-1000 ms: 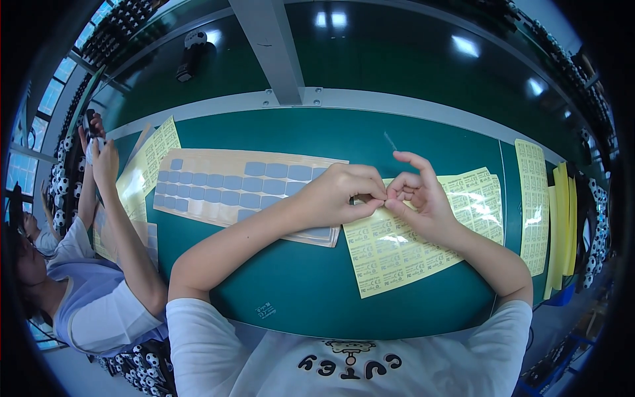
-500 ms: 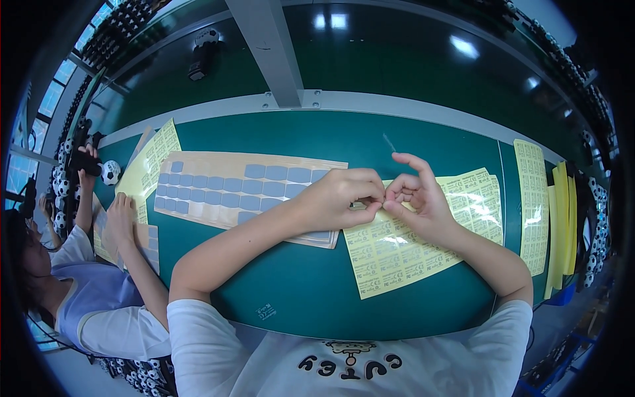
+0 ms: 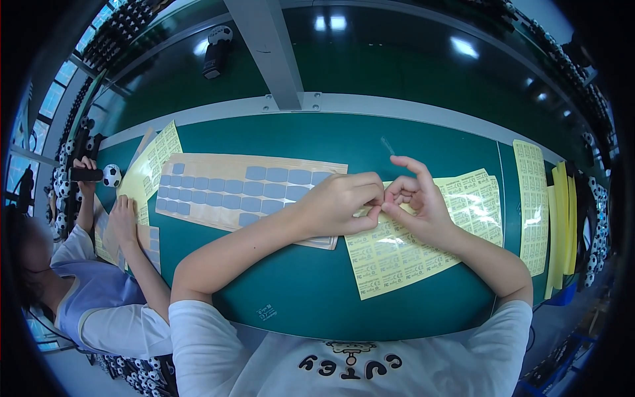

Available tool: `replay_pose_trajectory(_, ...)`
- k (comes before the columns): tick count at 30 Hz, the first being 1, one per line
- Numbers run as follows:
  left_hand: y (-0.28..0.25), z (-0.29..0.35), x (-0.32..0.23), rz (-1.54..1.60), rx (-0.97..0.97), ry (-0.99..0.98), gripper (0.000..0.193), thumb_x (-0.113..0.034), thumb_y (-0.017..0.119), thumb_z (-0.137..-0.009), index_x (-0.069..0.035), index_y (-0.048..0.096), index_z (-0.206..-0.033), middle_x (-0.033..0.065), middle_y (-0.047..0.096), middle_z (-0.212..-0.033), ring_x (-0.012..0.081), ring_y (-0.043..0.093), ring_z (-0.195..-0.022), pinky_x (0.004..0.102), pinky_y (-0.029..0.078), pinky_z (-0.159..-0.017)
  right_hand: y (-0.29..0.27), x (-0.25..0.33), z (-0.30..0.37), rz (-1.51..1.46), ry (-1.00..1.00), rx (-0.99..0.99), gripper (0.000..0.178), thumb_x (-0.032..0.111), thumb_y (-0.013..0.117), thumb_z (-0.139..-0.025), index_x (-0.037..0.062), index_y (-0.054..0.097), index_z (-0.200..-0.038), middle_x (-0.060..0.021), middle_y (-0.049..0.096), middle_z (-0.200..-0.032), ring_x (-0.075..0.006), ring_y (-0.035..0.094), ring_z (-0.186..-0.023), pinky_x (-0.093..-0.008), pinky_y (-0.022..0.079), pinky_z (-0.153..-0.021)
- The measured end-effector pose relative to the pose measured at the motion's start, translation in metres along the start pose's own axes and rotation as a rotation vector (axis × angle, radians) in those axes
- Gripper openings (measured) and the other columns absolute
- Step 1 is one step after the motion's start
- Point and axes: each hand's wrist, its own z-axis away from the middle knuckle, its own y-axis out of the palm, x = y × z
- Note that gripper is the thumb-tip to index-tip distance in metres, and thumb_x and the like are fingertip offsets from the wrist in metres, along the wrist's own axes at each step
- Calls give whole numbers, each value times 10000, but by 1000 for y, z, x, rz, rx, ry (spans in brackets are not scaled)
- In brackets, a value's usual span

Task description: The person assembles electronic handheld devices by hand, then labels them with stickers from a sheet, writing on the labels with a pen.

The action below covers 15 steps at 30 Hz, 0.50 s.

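My left hand (image 3: pixel 345 202) and my right hand (image 3: pixel 422 206) meet fingertip to fingertip over the left part of a yellow sheet of clear printed stickers (image 3: pixel 397 264). Both pinch with thumb and fingers; whatever lies between the tips is too small to make out. My right index finger is raised, and a thin translucent strip (image 3: pixel 387 144) shows just beyond its tip; I cannot tell whether it touches the finger. Partly under my left hand and forearm lies a tan backing sheet (image 3: pixel 225 169) with rows of grey-blue rounded stickers, some places bare.
To the left, a co-worker's hand (image 3: pixel 123 221) rests by another yellow sticker sheet (image 3: pixel 153 159); the other holds a black cylinder (image 3: pixel 86 175) beside a small football-patterned ball (image 3: pixel 112 176). More yellow sheets (image 3: pixel 532 205) lie right. A grey post (image 3: pixel 271 53) rises at the far edge.
My hands stay pinched together, with only slight finger movement. At left, the co-worker's black cylinder has tipped level beside the ball. Another ball-topped black object beyond the table's far edge has shifted right.
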Motion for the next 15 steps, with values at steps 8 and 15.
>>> replay_pose_trajectory(8, 1, 0, 1, -3, -19, 26, 118, 19, 645, -650, -29, 580, -737, 42, 601, -807, 140, 504, -542, 225, 427, -486, -1, 1, 0, -52, 41, -16, 657, -97, 584, -785, 45, 247, -1330, -77, 538, -819, -117, 539, -758, -206, 445, -705)
replay_pose_trajectory(15, -1, 0, -1, -14, -1, 15, 134, 21, 641, -648, -32, 570, -749, 42, 599, -810, 142, 507, -556, 221, 423, -492, 1, -5, -1, -45, -39, -57, 604, -58, 607, -771, 30, 315, -1293, -82, 600, -775, -121, 578, -681, -202, 451, -606)
